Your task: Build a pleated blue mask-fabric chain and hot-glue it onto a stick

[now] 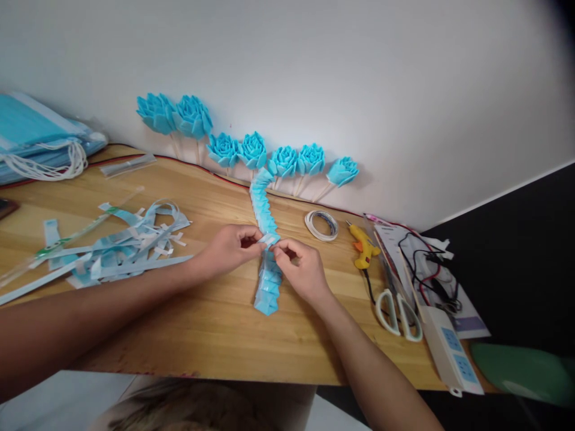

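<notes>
Over the middle of the wooden table, my left hand (231,246) pinches the left side of a small folded light-blue piece (269,239), which looks like cut mask fabric. The fingers of my right hand (303,266) are closed on its right side. Beneath and around it, an overlapping row of folded blue pieces (262,200) runs from near the wall toward the table's front. Whether the held piece is loose or part of that row, I cannot tell. Several blue rose-like flowers (253,149) on thin sticks lean against the wall behind.
Blue and white fabric scraps (121,248) lie left, below a stack of face masks (40,131). On the right are a tape roll (335,226), a yellow glue gun (363,246), white-handled scissors (390,311), a power strip (449,344) and tangled cables (433,269).
</notes>
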